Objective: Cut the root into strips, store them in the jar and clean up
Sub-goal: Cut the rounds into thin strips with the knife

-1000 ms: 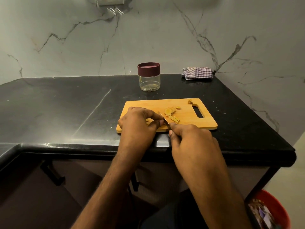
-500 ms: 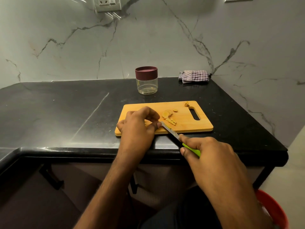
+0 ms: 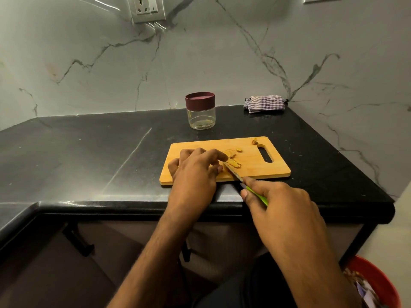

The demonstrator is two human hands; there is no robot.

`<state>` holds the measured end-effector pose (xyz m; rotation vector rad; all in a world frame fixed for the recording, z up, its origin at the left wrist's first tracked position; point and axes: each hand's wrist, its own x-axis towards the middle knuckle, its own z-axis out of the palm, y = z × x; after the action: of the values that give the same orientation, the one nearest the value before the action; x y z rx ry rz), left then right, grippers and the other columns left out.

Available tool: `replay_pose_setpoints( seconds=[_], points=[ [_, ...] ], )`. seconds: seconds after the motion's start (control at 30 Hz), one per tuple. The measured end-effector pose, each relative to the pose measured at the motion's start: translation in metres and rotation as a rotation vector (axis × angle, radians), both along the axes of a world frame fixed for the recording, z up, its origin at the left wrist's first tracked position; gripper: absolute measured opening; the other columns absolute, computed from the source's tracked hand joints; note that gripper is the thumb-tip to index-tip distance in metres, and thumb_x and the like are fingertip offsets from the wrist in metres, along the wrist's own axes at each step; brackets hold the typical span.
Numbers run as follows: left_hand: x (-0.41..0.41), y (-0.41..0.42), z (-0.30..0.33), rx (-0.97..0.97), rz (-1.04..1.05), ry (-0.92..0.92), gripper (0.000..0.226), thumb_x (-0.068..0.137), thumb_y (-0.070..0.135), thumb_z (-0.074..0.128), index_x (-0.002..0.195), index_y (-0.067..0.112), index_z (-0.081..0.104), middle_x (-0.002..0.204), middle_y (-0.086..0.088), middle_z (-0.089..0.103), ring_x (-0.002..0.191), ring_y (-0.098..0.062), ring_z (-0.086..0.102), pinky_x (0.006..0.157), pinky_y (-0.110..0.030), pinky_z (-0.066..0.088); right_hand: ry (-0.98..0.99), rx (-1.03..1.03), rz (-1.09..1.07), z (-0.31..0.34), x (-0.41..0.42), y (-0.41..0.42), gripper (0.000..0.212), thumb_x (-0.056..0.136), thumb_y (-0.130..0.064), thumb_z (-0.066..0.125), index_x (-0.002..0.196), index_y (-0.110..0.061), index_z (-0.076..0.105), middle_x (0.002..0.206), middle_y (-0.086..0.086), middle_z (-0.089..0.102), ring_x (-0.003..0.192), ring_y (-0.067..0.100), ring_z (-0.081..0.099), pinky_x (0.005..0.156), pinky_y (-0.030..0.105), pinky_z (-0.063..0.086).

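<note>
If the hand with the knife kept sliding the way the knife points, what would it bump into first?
Probably the left hand: the right hand aims the green-handled knife up and left, with its tip beside the left fingertips, near the yellow root slices. Depth is uncertain.
</note>
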<state>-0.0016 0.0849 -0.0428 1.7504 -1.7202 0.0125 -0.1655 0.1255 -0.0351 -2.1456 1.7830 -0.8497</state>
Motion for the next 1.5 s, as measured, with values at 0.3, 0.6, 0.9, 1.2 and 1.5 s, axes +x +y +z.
replay_pose_setpoints(
  seconds=[0.3, 0.6, 0.9, 1.2, 1.5],
  points=[
    [0.001, 0.002, -0.005, -0.084, 0.109, 0.202, 0.037, 0.089, 0.039, 0.073, 0.124, 0.040, 0.061, 0.097, 0.022, 0.068, 0.127, -0.008, 0.041, 0.092, -0.029, 0.013, -0.103, -0.027, 0.074, -0.005, 0.010, -0.002, 0.038, 0.098, -0.045, 0.039, 0.134, -0.038, 0.049, 0.101, -0.016, 0.062, 0.064, -0.002, 0.040, 0.054, 0.003, 0.027],
    [0.003, 0.006, 0.000, -0.085, 0.082, 0.217, 0.010, 0.087, 0.029, 0.077, 0.091, 0.038, 0.076, 0.109, 0.015, 0.068, 0.127, -0.009, 0.045, 0.109, -0.051, 0.033, -0.154, -0.030, 0.109, -0.006, 0.006, -0.003, 0.037, 0.097, -0.046, 0.040, 0.131, -0.039, 0.052, 0.092, -0.021, 0.056, 0.065, -0.009, 0.038, 0.055, 0.002, 0.029],
    [0.001, 0.006, 0.002, -0.090, 0.098, 0.227, 0.007, 0.084, 0.031, 0.078, 0.089, 0.036, 0.078, 0.100, 0.019, 0.068, 0.121, -0.009, 0.051, 0.105, -0.052, 0.038, -0.154, -0.043, 0.131, 0.000, 0.002, 0.004, 0.033, 0.097, -0.045, 0.040, 0.123, -0.037, 0.058, 0.072, -0.020, 0.044, 0.063, -0.007, 0.042, 0.053, 0.002, 0.035],
    [0.001, 0.007, 0.003, -0.084, 0.106, 0.217, 0.008, 0.084, 0.031, 0.079, 0.090, 0.035, 0.078, 0.100, 0.015, 0.067, 0.120, -0.008, 0.049, 0.103, -0.051, 0.040, -0.122, -0.029, 0.101, 0.003, 0.015, -0.005, 0.032, 0.099, -0.042, 0.041, 0.125, -0.037, 0.058, 0.087, -0.016, 0.057, 0.063, 0.000, 0.040, 0.056, 0.007, 0.032],
    [0.001, 0.005, 0.002, -0.077, 0.104, 0.217, 0.008, 0.083, 0.031, 0.080, 0.089, 0.036, 0.078, 0.103, 0.012, 0.069, 0.120, -0.010, 0.050, 0.102, -0.053, 0.043, -0.052, 0.033, 0.125, 0.004, 0.009, -0.001, 0.031, 0.098, -0.043, 0.042, 0.126, -0.040, 0.054, 0.083, -0.019, 0.051, 0.064, -0.001, 0.041, 0.052, 0.006, 0.029]
  ],
)
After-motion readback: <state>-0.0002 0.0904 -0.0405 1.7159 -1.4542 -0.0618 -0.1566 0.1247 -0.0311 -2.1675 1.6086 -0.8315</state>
